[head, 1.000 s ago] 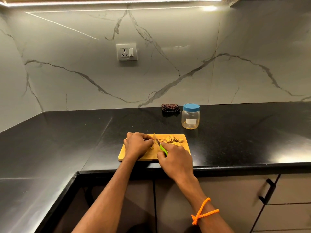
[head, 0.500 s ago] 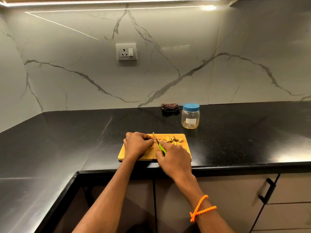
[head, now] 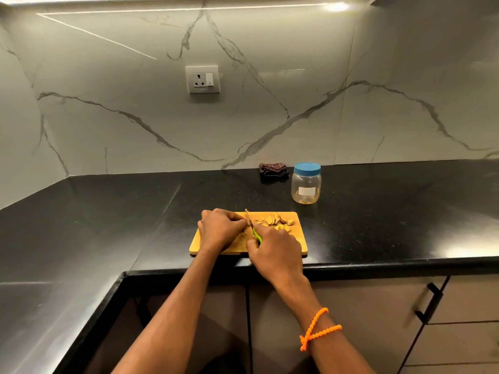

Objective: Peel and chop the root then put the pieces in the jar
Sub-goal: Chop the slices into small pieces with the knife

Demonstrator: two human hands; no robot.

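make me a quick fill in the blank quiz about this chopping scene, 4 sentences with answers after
1. The jar has a ____ lid.
2. The right hand grips a knife with a ____ handle.
3. The cut pieces lie on the ____ half of the cutting board.
4. The folded cloth lies to the ____ of the jar, while the left hand holds down the root.

Answers: blue; green; right; left

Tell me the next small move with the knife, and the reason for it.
Probably press the knife down for another slice. The right hand grips its green handle, with the blade beside the left hand, which pins the root on the cutting board. Cut pieces are piled right of the blade.
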